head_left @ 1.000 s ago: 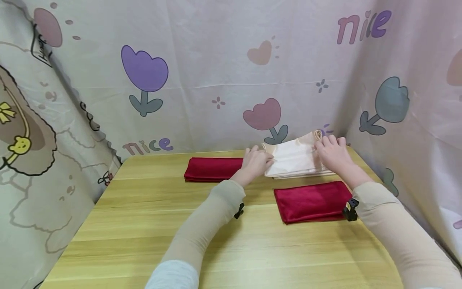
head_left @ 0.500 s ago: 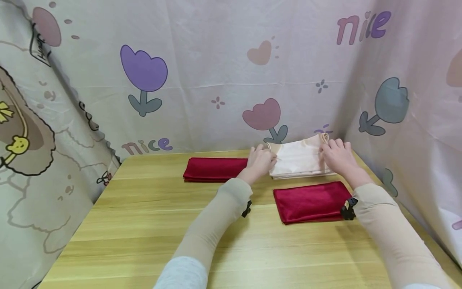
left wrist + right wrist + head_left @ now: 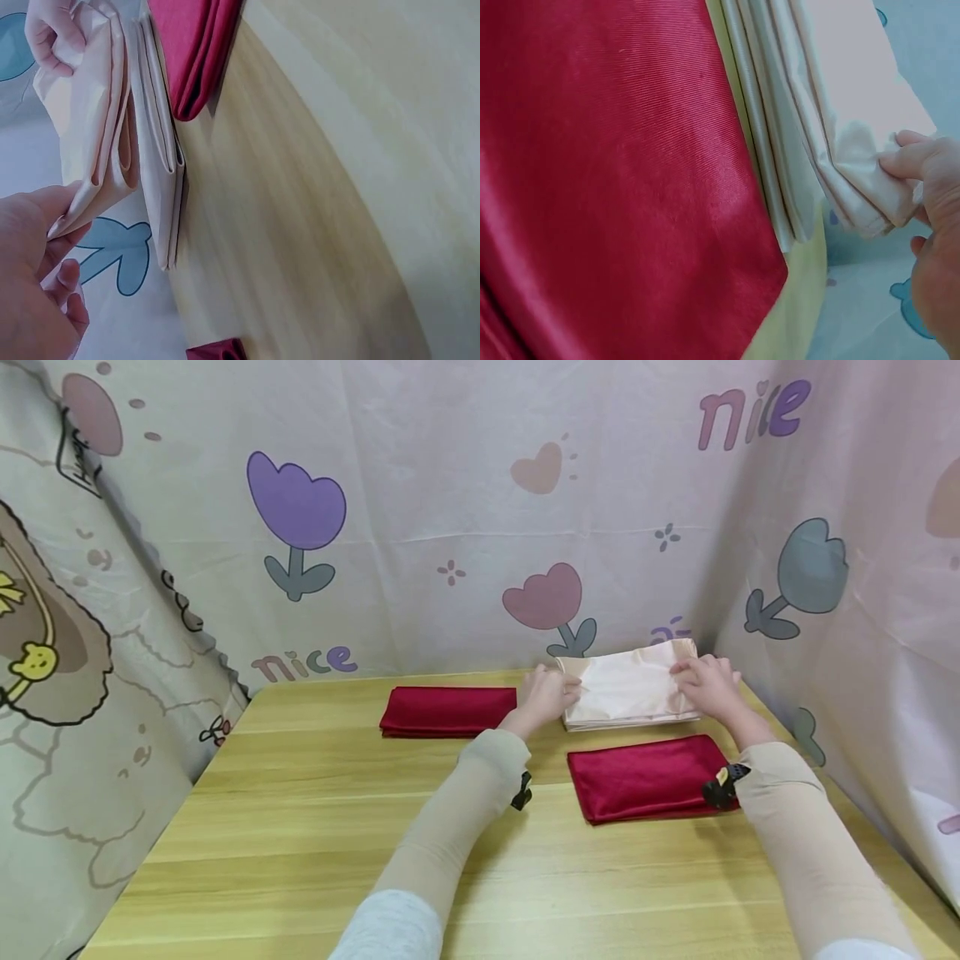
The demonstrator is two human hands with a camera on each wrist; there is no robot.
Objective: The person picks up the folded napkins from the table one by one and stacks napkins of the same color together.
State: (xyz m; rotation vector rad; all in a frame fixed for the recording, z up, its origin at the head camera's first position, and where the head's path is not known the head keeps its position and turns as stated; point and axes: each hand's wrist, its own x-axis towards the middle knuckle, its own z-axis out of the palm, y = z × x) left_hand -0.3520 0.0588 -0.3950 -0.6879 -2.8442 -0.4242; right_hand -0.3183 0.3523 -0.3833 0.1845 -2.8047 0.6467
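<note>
The left hand (image 3: 546, 695) is pinching the cream cloth (image 3: 633, 677) at nine o'clock; the right hand (image 3: 711, 687) is pinching at three. A red cloth (image 3: 647, 777) is lying toward six.

There were two red cloths, a far red cloth (image 3: 448, 712) at seven o'clock from the middle of the head view and a near red cloth (image 3: 645, 778) at four, and two cream cloths toward three, an upper cream cloth (image 3: 630, 683) and a lower cream cloth (image 3: 160, 187). Two hands, a left hand (image 3: 546, 695) at four o'clock and a right hand (image 3: 708, 685) at three, shared one table (image 3: 300, 827). Three printed flower heads (image 3: 296, 503) showed between ten and three o'clock.
</note>
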